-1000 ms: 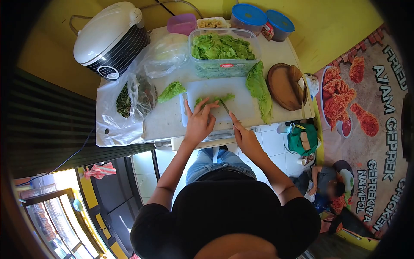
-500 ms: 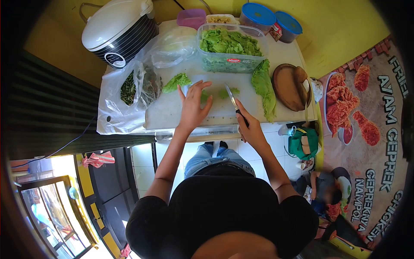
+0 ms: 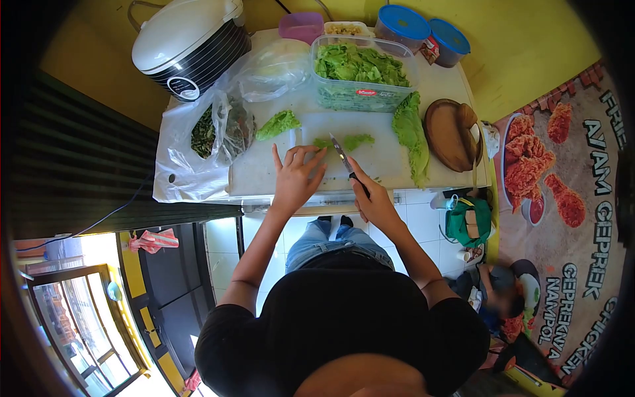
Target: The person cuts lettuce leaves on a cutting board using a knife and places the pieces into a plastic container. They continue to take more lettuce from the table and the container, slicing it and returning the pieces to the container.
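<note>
My right hand (image 3: pixel 375 200) grips the black handle of a knife (image 3: pixel 340 151), its blade pointing up and left over the white cutting board (image 3: pixel 390 162). The blade tip lies beside a small piece of lettuce (image 3: pixel 322 142); another lettuce piece (image 3: pixel 359 140) rests just right of the blade. My left hand (image 3: pixel 297 180) hovers low at the board's front left, fingers spread and holding nothing, fingertips close below the first piece. Above it lies a lettuce leaf (image 3: pixel 278 124). A longer lettuce leaf (image 3: pixel 411 142) lies along the board's right side.
Behind the board stands a clear container (image 3: pixel 364 99) full of cut lettuce. Left are a plastic bag of dark greens (image 3: pixel 203 132) and a rice cooker (image 3: pixel 192 53). A wooden mortar (image 3: pixel 444 135) sits right. Blue-lidded tubs (image 3: pixel 401 21) stand behind. A person (image 3: pixel 503 291) sits low at right.
My left hand has drawn back toward the table's front edge. The knife and right hand have shifted left and nearer to me, bringing the blade beside the left lettuce piece.
</note>
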`<action>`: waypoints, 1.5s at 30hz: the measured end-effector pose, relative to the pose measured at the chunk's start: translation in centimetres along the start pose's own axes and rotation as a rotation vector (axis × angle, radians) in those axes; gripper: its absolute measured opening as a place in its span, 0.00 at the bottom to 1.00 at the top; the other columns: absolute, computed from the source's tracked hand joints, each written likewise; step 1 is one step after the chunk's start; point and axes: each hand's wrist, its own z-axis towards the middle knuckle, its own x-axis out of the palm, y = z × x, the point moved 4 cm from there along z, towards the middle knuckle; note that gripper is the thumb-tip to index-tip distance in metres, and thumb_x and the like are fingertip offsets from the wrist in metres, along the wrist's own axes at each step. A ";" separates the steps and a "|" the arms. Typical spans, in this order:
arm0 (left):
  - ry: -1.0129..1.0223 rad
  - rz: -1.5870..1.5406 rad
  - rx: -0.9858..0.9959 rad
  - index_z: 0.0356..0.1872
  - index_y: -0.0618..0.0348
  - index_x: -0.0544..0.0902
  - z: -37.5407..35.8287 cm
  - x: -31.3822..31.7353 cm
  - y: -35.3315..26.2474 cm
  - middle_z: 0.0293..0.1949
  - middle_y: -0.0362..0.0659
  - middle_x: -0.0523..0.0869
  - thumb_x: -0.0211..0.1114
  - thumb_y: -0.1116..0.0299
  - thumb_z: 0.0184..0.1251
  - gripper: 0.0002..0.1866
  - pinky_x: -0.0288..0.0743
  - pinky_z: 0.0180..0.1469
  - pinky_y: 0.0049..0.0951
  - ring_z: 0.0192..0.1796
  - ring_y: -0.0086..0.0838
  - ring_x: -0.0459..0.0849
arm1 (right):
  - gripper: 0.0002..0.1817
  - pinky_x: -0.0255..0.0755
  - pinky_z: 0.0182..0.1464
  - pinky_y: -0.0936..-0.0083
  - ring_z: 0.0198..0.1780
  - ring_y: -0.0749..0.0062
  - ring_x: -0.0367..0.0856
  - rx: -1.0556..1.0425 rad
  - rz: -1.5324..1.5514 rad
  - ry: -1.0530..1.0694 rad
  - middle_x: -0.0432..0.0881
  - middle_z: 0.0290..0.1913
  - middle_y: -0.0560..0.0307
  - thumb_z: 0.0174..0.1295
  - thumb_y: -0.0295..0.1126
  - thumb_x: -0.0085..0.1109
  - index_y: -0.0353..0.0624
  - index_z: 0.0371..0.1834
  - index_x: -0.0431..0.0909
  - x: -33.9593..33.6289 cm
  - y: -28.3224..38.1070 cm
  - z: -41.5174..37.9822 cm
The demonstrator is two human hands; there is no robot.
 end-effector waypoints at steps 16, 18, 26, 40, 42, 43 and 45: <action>-0.070 -0.072 -0.209 0.56 0.52 0.84 -1.2 1.0 -0.9 0.55 0.34 0.81 0.64 0.63 0.65 0.18 0.34 0.72 0.70 0.61 0.34 0.74 | 0.29 0.67 0.19 0.74 0.12 0.76 0.64 -0.169 -0.354 -0.086 0.70 0.17 0.57 0.75 0.31 0.43 0.63 0.78 0.55 1.9 -0.9 2.3; -0.069 -0.062 -0.213 0.56 0.51 0.84 -1.2 0.9 -1.0 0.55 0.33 0.81 0.64 0.63 0.65 0.18 0.34 0.72 0.70 0.61 0.34 0.74 | 0.29 0.68 0.19 0.74 0.12 0.75 0.65 -0.192 -0.385 -0.107 0.71 0.17 0.56 0.75 0.31 0.43 0.64 0.78 0.55 2.0 -1.5 3.1; -0.023 -0.091 -0.113 0.56 0.49 0.84 -0.9 0.3 0.9 0.55 0.32 0.84 0.63 0.62 0.68 0.17 0.31 0.72 0.70 0.65 0.33 0.74 | 0.29 0.72 0.28 0.66 0.18 0.66 0.74 -0.170 -0.274 -0.023 0.77 0.21 0.47 0.73 0.29 0.47 0.57 0.77 0.58 0.2 -1.8 0.3; 0.045 0.014 0.301 0.42 0.42 0.88 3.3 -1.3 3.7 0.48 0.29 0.82 0.68 0.65 0.61 0.09 0.44 0.76 0.62 0.62 0.26 0.76 | 0.28 0.71 0.32 0.74 0.20 0.73 0.69 -0.301 -0.402 0.059 0.70 0.19 0.54 0.74 0.31 0.47 0.63 0.76 0.60 -2.7 -0.4 2.5; 0.068 0.037 0.312 0.44 0.41 0.88 2.9 -1.3 3.9 0.48 0.29 0.81 0.67 0.68 0.59 0.12 0.45 0.76 0.60 0.60 0.26 0.76 | 0.28 0.72 0.34 0.73 0.21 0.70 0.71 -0.212 -0.427 0.108 0.72 0.21 0.52 0.73 0.32 0.48 0.63 0.76 0.61 -2.8 -0.1 2.6; 0.066 0.038 0.310 0.44 0.41 0.88 2.9 -1.2 4.0 0.48 0.29 0.81 0.67 0.68 0.59 0.12 0.45 0.76 0.60 0.60 0.26 0.76 | 0.28 0.73 0.35 0.72 0.21 0.68 0.72 -0.236 -0.430 0.122 0.75 0.23 0.50 0.73 0.32 0.48 0.63 0.76 0.61 -2.8 0.1 2.7; 0.072 0.050 0.321 0.47 0.41 0.87 2.5 -1.0 4.0 0.48 0.29 0.82 0.67 0.69 0.58 0.15 0.45 0.76 0.59 0.60 0.25 0.76 | 0.28 0.73 0.35 0.72 0.22 0.65 0.74 -0.254 -0.432 0.141 0.77 0.25 0.48 0.73 0.32 0.48 0.63 0.76 0.61 -2.7 0.2 2.7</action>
